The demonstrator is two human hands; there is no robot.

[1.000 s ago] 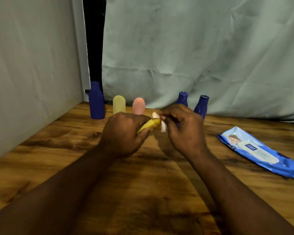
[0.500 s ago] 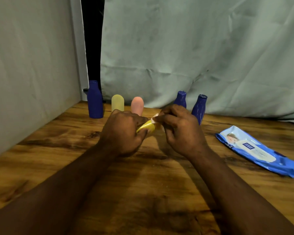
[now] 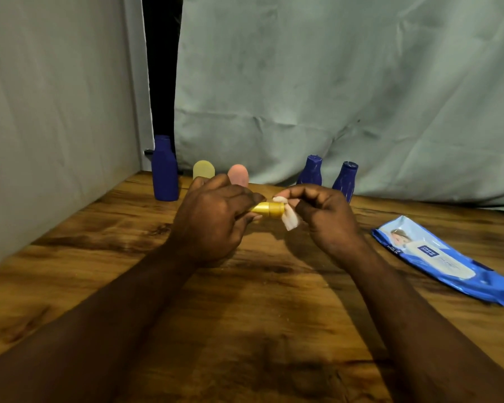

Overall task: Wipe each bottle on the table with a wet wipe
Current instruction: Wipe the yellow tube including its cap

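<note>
Yellow bottle (image 3: 266, 209) held sideways between both hands, wipe (image 3: 290, 218) at its cap.

A makeshift indoor corner, not clearly home or studio: a wood-grain desk (image 3: 245, 315) meets a plain pale wall (image 3: 56, 112) at left, with creased green cloth (image 3: 332, 82) hung across the upper frame.

A creased pale green cloth (image 3: 332, 82) hangs behind, beside a dark gap (image 3: 162, 68) and a grey wall (image 3: 56, 112)

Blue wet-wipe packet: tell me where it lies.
In the head view, the blue plastic wet-wipe packet lies on the brown wooden table, just right of the right hand.
</note>
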